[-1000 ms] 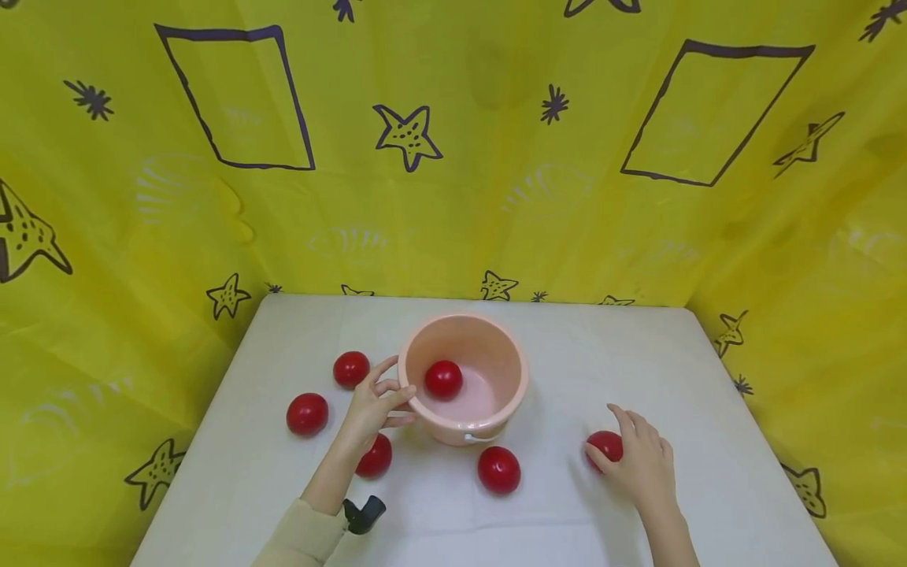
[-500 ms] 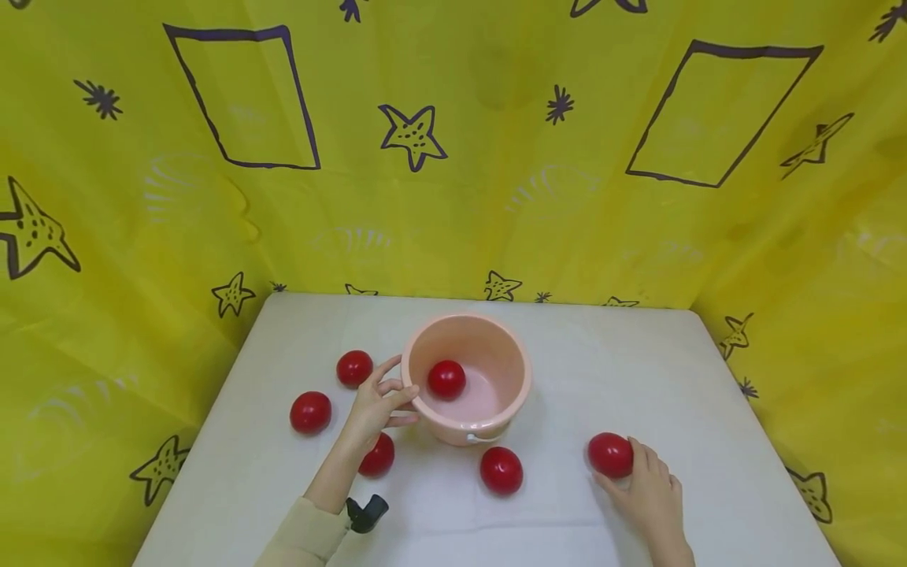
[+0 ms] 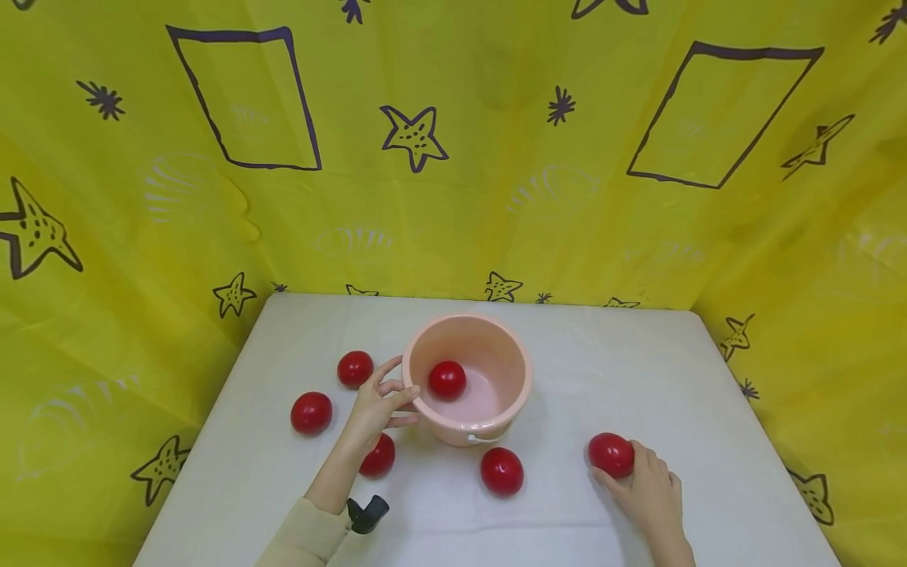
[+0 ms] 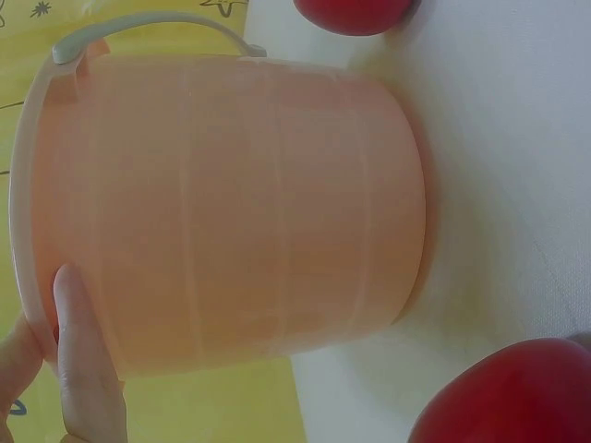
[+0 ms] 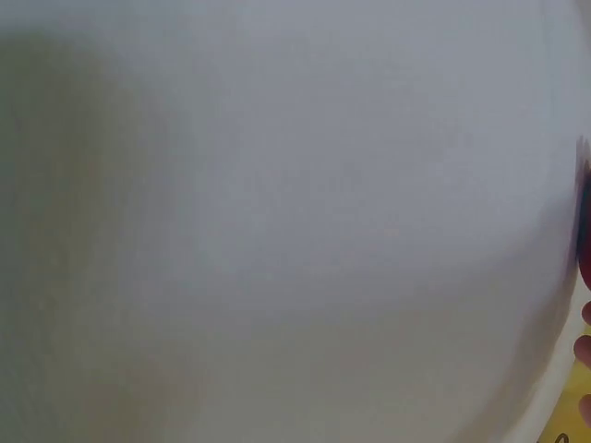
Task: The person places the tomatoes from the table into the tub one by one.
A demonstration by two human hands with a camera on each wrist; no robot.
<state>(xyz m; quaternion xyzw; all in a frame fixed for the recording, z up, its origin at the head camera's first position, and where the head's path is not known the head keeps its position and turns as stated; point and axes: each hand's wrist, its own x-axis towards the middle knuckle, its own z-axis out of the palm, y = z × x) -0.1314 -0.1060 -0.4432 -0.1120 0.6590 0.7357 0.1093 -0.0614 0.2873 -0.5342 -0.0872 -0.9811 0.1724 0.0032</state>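
A pink bucket stands upright on the white table, a red tomato-like ball inside it. My left hand pinches the bucket's rim at its left side; the left wrist view shows fingers against the outer wall. On the right, my right hand holds another glossy red ball between thumb and fingers, low at the tabletop. Only a sliver of that ball and some fingertips enter the right wrist view.
Loose red balls lie left of the bucket, behind my left hand, partly under my left wrist and before the bucket. A black bracket juts from my left wrist. Yellow patterned curtain encloses the table.
My right hand has shifted slightly right and down, its fingers now at the right ball's near right side. The left hand keeps its hold on the bucket. Little differs over the last half second.
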